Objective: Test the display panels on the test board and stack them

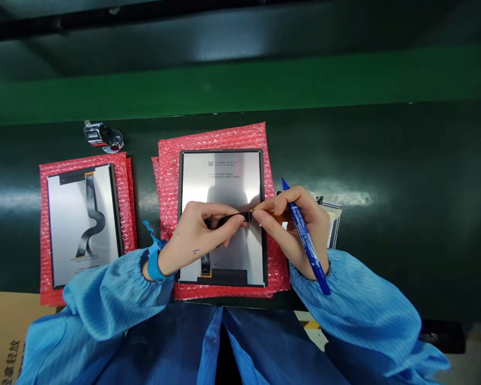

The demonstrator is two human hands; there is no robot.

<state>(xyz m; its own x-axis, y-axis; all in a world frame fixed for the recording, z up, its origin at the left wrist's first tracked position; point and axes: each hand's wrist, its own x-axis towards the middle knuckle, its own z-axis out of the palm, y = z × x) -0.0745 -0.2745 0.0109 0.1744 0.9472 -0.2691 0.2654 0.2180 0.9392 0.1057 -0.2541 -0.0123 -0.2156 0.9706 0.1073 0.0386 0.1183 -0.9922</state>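
Where left hand (198,232) pinches ribbon cable (247,216), long axis points right, crosswise.

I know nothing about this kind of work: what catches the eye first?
The left hand and right hand meet at a dark ribbon cable, over a silvery panel in the middle. A bright blue pen slants across the right hand. To the left, a second panel lies on vivid red bubble wrap.
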